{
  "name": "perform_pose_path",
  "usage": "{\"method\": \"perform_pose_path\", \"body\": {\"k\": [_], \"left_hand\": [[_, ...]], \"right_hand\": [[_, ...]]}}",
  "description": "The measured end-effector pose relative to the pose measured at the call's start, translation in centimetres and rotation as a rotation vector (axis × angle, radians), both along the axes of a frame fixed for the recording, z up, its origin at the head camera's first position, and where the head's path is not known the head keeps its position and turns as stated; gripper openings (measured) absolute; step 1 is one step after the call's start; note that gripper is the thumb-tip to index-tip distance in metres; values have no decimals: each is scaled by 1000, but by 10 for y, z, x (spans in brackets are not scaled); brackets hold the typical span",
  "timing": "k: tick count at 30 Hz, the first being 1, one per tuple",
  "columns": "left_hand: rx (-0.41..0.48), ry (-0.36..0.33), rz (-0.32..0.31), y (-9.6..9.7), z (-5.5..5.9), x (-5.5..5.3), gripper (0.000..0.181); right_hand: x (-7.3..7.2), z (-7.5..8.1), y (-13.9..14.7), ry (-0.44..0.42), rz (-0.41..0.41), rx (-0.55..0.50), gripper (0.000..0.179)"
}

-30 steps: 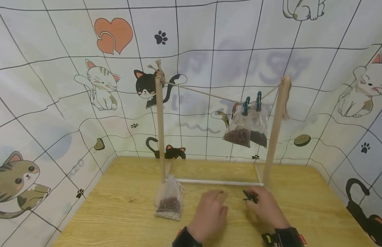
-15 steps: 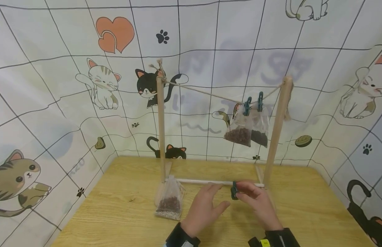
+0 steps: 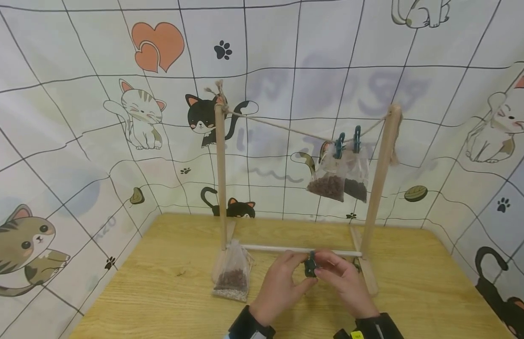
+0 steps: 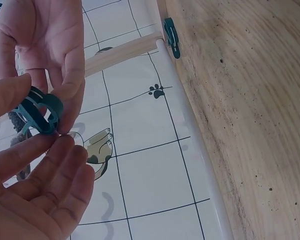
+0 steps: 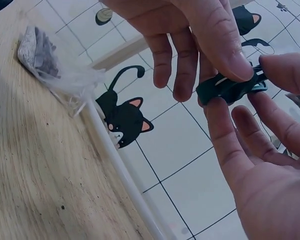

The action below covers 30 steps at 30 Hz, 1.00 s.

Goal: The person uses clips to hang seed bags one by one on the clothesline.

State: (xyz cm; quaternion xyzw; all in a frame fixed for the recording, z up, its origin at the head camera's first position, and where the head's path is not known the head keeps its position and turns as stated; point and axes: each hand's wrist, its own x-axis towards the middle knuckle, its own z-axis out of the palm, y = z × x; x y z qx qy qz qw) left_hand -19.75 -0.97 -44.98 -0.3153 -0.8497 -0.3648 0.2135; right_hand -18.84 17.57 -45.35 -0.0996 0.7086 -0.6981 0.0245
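Observation:
A dark green plastic clothespin (image 3: 310, 264) is between both hands, a little above the table near the front of the wooden frame. My right hand (image 3: 344, 285) pinches it between thumb and fingers. From the other side, my left hand (image 3: 278, 287) has its thumb and index fingertip on the clothespin (image 4: 40, 112), also pinching it. In the right wrist view, the fingers of both hands meet around the clothespin (image 5: 230, 89). A second green clothespin (image 4: 171, 37) lies on the table by the foot of the frame, mostly hidden behind the right hand in the head view.
A frame of two wooden posts (image 3: 378, 183) carries a sagging rope (image 3: 283, 128). Two sheer bags (image 3: 327, 181) of dark granules hang from it by green clothespins (image 3: 339, 146). Another sheer bag (image 3: 232, 275) stands at the left post's foot. A white rod (image 3: 266, 248) joins the bases.
The right hand has lifted the clothespin and carried it left. The left hand, earlier apart with its fingers spread, now touches the clothespin too. The hanging bags stay put.

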Motion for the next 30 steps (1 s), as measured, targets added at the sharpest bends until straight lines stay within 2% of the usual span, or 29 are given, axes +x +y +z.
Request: {"method": "perform_pose_path", "body": {"k": [3,5,10,14,18,24,27,30], "left_hand": [[-1,22,-2,-1,1,1,43],[-12,19,-5,-3,3,1,42],[-76,3,-6,-7,7,2,45],[-99,-5,-28,-9,9,1,47],[-94,-15,-61,-10,9,0,44],[-86,-41,-112,-11,9,-1,39],[-98,-97,-135,-14,12,-1,40],[-122,-182,-107,-21,17,-2,45]], "right_hand": [[0,0,2,65,42,19,45],[-1,-1,4,157,62,62,44],[-1,1,9,400,28,222,49],[-1,4,11,519,36,275,49],[-1,4,10,571,56,270,44],[0,4,8,574,20,299,38],[1,5,6,577,-7,305,35],[3,7,4,594,-44,317,31]]}}
